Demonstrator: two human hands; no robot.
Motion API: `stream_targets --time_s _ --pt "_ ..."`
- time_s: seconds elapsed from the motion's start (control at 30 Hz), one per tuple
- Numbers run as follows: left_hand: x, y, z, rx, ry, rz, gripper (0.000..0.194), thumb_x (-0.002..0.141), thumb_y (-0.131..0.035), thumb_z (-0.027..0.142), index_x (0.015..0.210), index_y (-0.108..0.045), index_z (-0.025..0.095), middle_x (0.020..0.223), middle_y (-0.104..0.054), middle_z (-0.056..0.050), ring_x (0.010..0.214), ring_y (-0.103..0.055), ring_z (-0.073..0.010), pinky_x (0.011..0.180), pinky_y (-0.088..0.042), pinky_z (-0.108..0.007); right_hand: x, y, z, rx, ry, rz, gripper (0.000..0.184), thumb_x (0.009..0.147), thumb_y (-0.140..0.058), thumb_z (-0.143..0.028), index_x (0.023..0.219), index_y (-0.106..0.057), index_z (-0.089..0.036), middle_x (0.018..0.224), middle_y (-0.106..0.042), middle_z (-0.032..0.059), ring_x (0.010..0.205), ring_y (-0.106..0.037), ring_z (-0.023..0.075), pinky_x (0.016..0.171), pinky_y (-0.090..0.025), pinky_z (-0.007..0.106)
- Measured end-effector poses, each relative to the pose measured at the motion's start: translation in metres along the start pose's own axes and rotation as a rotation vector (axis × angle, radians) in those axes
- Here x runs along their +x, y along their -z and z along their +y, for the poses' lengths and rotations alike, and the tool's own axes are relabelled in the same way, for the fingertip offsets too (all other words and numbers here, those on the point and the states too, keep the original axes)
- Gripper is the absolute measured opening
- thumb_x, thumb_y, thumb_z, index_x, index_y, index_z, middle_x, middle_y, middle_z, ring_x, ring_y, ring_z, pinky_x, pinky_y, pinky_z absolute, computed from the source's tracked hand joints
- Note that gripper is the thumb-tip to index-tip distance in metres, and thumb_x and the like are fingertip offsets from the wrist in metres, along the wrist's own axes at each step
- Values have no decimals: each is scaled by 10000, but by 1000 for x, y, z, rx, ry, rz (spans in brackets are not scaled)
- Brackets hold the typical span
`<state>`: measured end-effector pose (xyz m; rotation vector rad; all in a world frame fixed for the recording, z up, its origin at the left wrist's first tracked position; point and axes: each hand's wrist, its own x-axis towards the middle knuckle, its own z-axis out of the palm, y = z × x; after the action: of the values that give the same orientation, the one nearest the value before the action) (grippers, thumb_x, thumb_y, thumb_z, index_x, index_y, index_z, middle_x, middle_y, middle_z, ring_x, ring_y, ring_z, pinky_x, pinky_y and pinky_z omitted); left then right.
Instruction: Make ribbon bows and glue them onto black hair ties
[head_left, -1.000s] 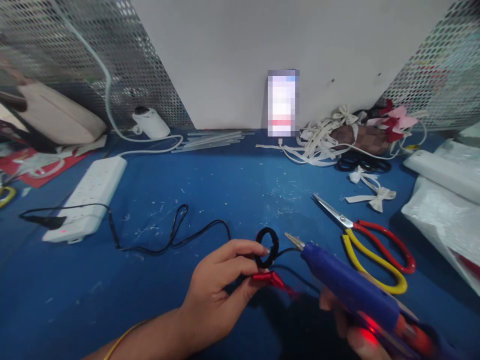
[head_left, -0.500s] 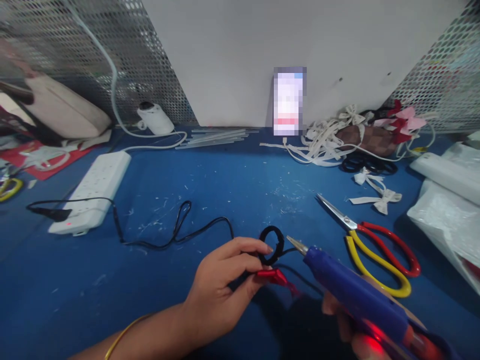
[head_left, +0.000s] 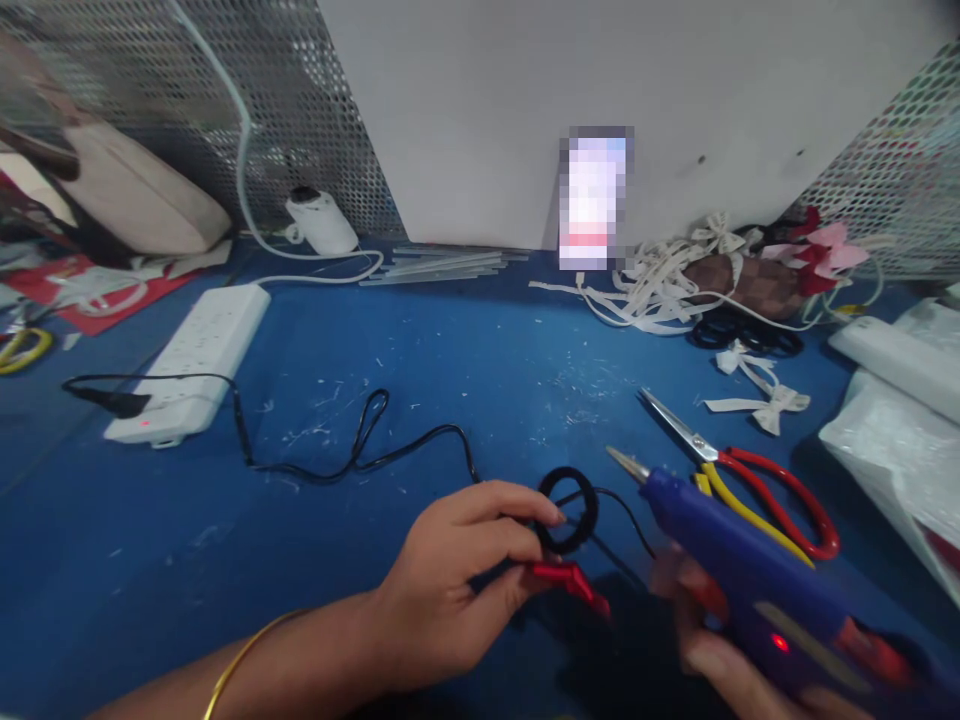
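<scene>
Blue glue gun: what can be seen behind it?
Scissors lie partly behind the blue glue gun: some of their yellow handle shows; the rest of that handle is covered.

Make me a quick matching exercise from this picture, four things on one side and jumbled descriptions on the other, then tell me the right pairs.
Things
1. glue gun
2. ring
3. scissors at the right
4. power strip

Descriptions
A. partly red, partly yellow, lying on the table
B. white, with a black plug in it
C. black, held in the left hand
D. blue, held in the right hand

Pairs
1-D, 2-C, 3-A, 4-B
</scene>
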<state>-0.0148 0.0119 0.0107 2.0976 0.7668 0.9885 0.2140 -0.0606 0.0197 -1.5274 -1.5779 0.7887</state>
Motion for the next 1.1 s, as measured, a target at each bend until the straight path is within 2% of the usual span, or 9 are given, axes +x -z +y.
stream_targets --time_s 0.13,0.23,0.37,0.53,0.77,0.87,0.93,1.03,1.1 --pt "-1 -2 6 31 -150 -169 192 778 -501 42 815 -639 170 946 -706 -60 861 -656 -139 792 -540 -230 3 -6 -2 312 -376 -77 236 755 -659 -441 846 -637 -224 528 -591 -16 431 -568 151 432 -499 241" --pt "-4 -5 4 109 -238 -211 178 804 -491 66 852 -633 164 957 -704 -66 862 -653 -142 809 -541 -247 5 -14 -6 580 -578 -145 321 729 -691 -459 836 -603 -169 461 -546 -31 407 -508 110 434 -452 215" --pt "-9 -9 -1 157 -297 -215 148 803 -523 79 881 -632 140 963 -700 -78 886 -652 -157 821 -540 -251 6 -20 -9 713 -698 -202 344 666 -765 -406 792 -567 -154 426 -511 -57 362 -425 60 395 -363 169" --pt "-12 -10 -3 197 -295 -189 157 815 -521 105 899 -642 159 996 -703 -56 918 -650 -150 853 -530 -250 4 -20 -10 752 -731 -171 343 644 -785 -374 782 -560 -156 416 -481 -75 354 -379 42 377 -307 155" --pt "-11 -9 -1 192 -263 -199 156 821 -527 122 890 -652 185 999 -714 -36 935 -651 -143 888 -520 -259 7 -19 -11 747 -732 -147 363 665 -758 -428 796 -557 -155 381 -428 -87 335 -338 42 374 -291 169" --pt "-7 -8 1 100 -186 -230 174 816 -524 94 875 -664 180 965 -714 -43 892 -653 -144 832 -535 -256 7 -19 -9 649 -687 -153 343 718 -705 -459 806 -593 -147 403 -470 -58 355 -396 68 388 -338 190" --pt "-5 -7 2 22 -99 -202 173 818 -540 88 869 -676 182 956 -707 -48 881 -651 -138 801 -536 -243 6 -17 -7 517 -557 -90 310 790 -630 -460 825 -625 -152 473 -539 -24 406 -473 97 427 -399 213" --pt "-4 -6 1 -20 25 -80 126 806 -608 110 843 -693 195 940 -696 -40 854 -657 -121 761 -531 -206 1 -9 0 305 -265 58 275 870 -525 -436 881 -653 -193 646 -635 17 514 -570 132 527 -486 249" --pt "-3 -5 0 -20 77 -24 104 792 -640 124 829 -701 200 926 -693 -30 827 -662 -109 738 -524 -182 -3 -3 5 186 -79 53 284 846 -544 -477 914 -663 -228 722 -664 30 572 -609 159 563 -508 266"
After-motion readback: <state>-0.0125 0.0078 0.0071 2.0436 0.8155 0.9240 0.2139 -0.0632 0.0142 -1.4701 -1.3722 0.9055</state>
